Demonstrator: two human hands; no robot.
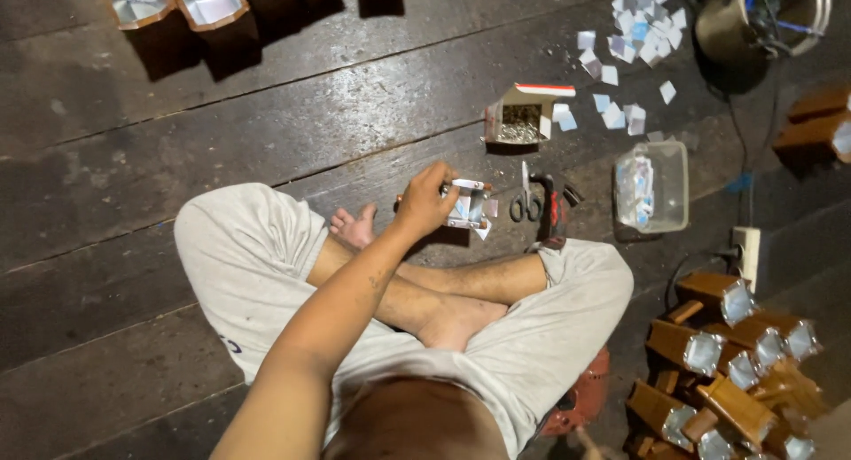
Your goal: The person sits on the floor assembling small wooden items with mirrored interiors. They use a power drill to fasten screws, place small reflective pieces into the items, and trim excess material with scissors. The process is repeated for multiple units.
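I sit cross-legged on a dark plank floor [133, 159]. My left hand [424, 203] reaches out past my knees. Its fingers are closed on the top of a small wooden box [470, 206] lined with shiny foil and paper, which rests on the floor in front of my feet. Whether a small tool is also in the fingers I cannot make out. My right hand is out of the picture.
Scissors [529, 203] and a red tool [556, 214] lie right of the box. Beyond are an open carton of small metal bits [523, 119], scattered paper squares [638, 26], a clear tub [653, 187] and a metal pot [762, 17]. Foil-lined wooden boxes are piled at right [727, 362] and stand at top left [177, 3]. A power strip [747, 252] lies at right.
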